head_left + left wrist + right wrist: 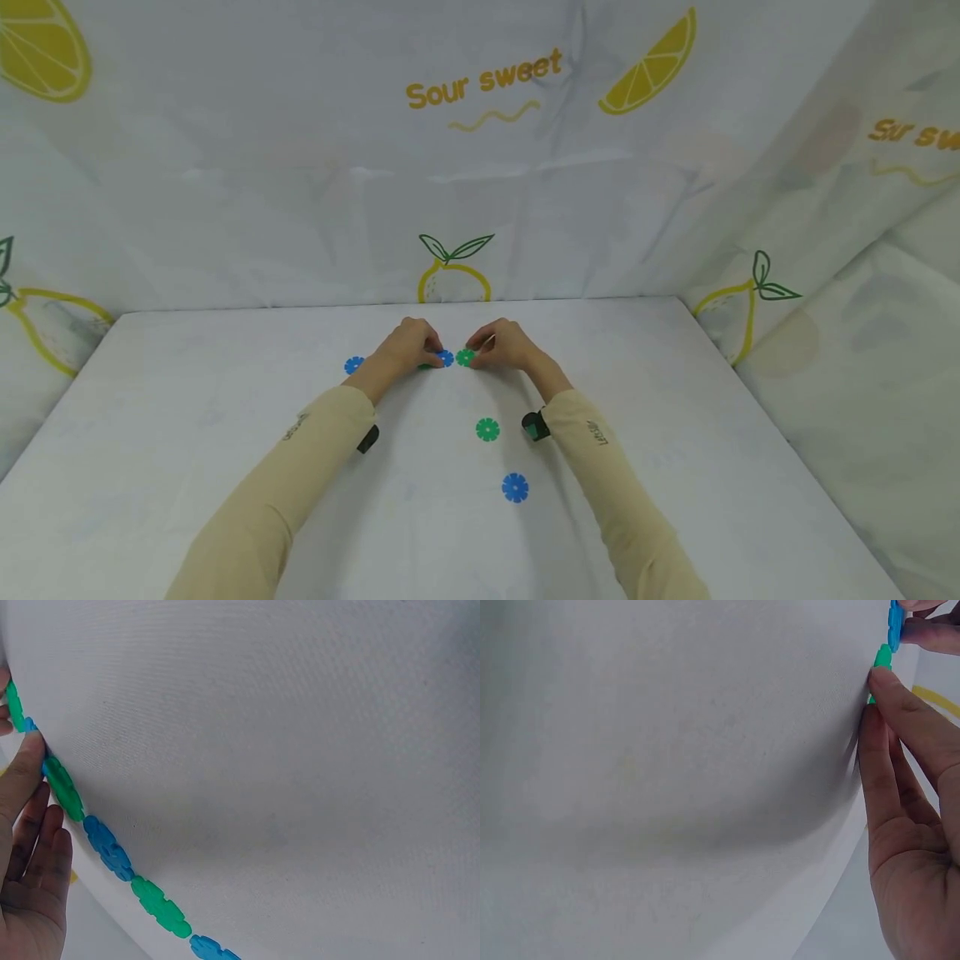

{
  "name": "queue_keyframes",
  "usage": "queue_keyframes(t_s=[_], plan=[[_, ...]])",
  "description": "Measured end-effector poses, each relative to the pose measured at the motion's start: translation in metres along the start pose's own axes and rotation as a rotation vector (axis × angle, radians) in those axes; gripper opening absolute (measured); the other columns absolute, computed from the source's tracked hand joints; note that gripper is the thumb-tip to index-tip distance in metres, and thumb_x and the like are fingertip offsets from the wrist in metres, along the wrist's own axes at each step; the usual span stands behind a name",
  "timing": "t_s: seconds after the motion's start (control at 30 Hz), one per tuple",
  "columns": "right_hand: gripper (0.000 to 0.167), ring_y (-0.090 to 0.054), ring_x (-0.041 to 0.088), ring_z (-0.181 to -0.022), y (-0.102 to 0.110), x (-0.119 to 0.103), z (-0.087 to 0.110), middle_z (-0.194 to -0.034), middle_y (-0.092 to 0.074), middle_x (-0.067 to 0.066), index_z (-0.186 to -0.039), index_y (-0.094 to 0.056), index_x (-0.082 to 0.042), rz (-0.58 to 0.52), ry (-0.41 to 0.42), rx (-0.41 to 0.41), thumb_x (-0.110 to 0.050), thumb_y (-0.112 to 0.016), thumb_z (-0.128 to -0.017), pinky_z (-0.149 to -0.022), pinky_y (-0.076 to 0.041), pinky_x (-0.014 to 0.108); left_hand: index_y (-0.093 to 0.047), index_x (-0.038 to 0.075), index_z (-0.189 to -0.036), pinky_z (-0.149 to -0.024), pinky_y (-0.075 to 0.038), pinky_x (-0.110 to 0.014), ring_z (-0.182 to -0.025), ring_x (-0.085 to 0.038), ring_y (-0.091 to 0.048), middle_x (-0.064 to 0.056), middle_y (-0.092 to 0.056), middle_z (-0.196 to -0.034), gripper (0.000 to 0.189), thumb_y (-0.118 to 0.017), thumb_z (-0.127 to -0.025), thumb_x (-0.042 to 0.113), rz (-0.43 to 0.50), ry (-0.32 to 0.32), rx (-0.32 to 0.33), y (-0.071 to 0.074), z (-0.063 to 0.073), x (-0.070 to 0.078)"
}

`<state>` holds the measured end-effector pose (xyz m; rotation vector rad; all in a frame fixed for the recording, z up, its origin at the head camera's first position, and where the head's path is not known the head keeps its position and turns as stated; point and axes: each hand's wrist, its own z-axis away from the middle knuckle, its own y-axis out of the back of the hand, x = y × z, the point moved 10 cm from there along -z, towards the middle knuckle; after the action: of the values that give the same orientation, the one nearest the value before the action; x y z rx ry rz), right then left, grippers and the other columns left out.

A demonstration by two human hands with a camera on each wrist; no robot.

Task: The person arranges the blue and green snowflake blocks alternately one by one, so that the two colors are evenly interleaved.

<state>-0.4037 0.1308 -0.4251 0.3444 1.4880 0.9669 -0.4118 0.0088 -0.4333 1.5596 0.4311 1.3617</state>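
Note:
My left hand [408, 346] pinches a blue notched snowflake disc [447, 357] between thumb and fingers. Just to its right, my right hand [505, 345] pinches a green snowflake disc [465, 357] by its edge. The two discs face each other with their rims close together. From the blue disc, a row of alternating discs runs under my left hand: a green disc [64, 787], a blue disc [109, 847], another green disc [160, 906] and an end blue disc [213, 949]. In the head view, my left hand and wrist hide most of this row.
Nearer to me on the white tabletop [637, 500], a loose green disc [487, 429] and a loose blue disc [515, 488] lie flat between my forearms. A white cloth with lemon prints [300, 233] hangs behind the table's far edge.

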Motion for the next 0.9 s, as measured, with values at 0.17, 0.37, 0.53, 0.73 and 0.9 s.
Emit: queue_keyframes(t_s=[0.17, 0.37, 0.53, 0.73, 0.9], plan=[[0.024, -0.065, 0.017, -0.085, -0.0017, -0.0026, -0.0023, -0.098, -0.072, 0.010, -0.102, -0.072, 0.001, 0.023, 0.017, -0.002, -0.005, -0.078, -0.079, -0.077, -0.052, 0.026, -0.073, 0.002, -0.099, -0.090, -0.049, -0.034, -0.096, -0.021, -0.061, -0.009, -0.070, -0.099, 0.019, -0.076, -0.082, 0.011, 0.004, -0.001, -0.013, 0.0008, 0.0034, 0.0032], [0.024, -0.066, 0.018, -0.086, -0.0042, -0.0034, -0.0043, -0.098, -0.072, 0.010, -0.101, -0.072, 0.001, 0.035, 0.012, -0.009, -0.004, -0.077, -0.079, -0.077, -0.053, 0.025, -0.074, 0.003, -0.099, -0.090, -0.049, -0.034, -0.095, -0.020, -0.061, -0.008, -0.070, -0.099, 0.019, -0.076, -0.082, 0.011, -0.005, 0.012, -0.021, 0.0023, 0.0056, 0.0046], [0.023, -0.065, 0.017, -0.086, -0.0059, -0.0033, -0.0058, -0.098, -0.072, 0.009, -0.101, -0.072, 0.001, 0.035, -0.003, -0.023, -0.004, -0.077, -0.079, -0.077, -0.052, 0.025, -0.073, 0.003, -0.100, -0.087, -0.049, -0.034, -0.090, -0.020, -0.059, -0.007, -0.069, -0.097, 0.020, -0.077, -0.082, 0.011, 0.007, 0.037, -0.023, 0.0030, 0.0057, 0.0029], [0.023, -0.065, 0.017, -0.087, -0.0069, -0.0034, -0.0067, -0.098, -0.071, 0.009, -0.101, -0.072, 0.000, 0.032, -0.019, -0.043, -0.004, -0.077, -0.080, -0.079, -0.052, 0.026, -0.073, 0.005, -0.100, -0.085, -0.048, -0.034, -0.087, -0.019, -0.055, -0.006, -0.067, -0.094, 0.021, -0.077, -0.081, 0.012, -0.009, 0.029, -0.026, 0.0033, 0.0039, 0.0035], [0.022, -0.065, 0.017, -0.086, -0.0057, -0.0055, -0.0067, -0.097, -0.071, 0.009, -0.101, -0.071, 0.001, 0.037, -0.024, -0.052, -0.004, -0.077, -0.080, -0.078, -0.052, 0.026, -0.073, 0.005, -0.103, -0.089, -0.048, -0.035, -0.090, -0.020, -0.055, -0.006, -0.069, -0.099, 0.022, -0.076, -0.082, 0.011, -0.009, 0.018, -0.044, 0.0021, 0.0033, 0.0041]])
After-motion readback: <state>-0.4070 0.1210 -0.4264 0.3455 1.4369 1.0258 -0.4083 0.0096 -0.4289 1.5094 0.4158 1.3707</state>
